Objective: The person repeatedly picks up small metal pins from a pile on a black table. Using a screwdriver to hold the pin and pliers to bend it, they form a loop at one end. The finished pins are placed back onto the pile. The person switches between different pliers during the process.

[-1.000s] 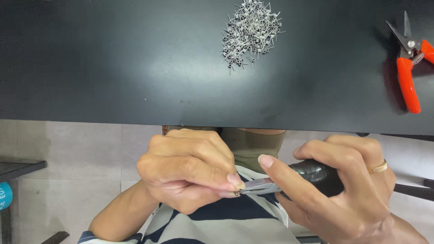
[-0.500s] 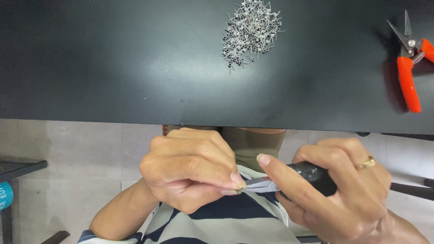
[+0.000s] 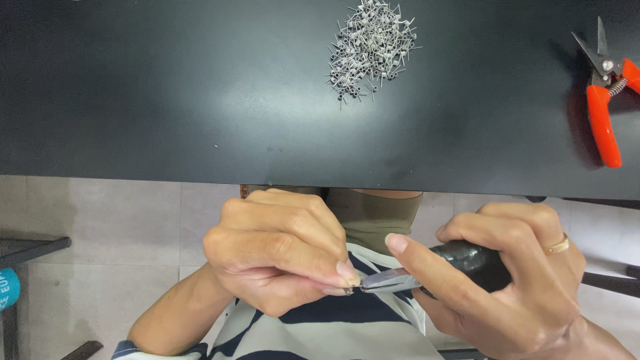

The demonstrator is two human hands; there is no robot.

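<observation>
My left hand (image 3: 280, 257) is curled below the table edge, its fingertips pinching something very small that I cannot make out. My right hand (image 3: 507, 280) grips a black-handled tool (image 3: 467, 261) whose grey metal tip (image 3: 390, 280) meets the left fingertips. The right index finger lies stretched along the tool. A gold ring sits on a right finger. Both hands hover over my lap, above a striped shirt.
A black tabletop (image 3: 200, 100) fills the upper view. A pile of several small grey wire coils (image 3: 370, 47) lies near its far middle. Orange-handled cutters (image 3: 607, 100) lie at the right edge. Grey floor tiles show at the left below the table.
The right hand has shifted very slightly; the tool tip stays against the left fingertips. Nothing else has moved.
</observation>
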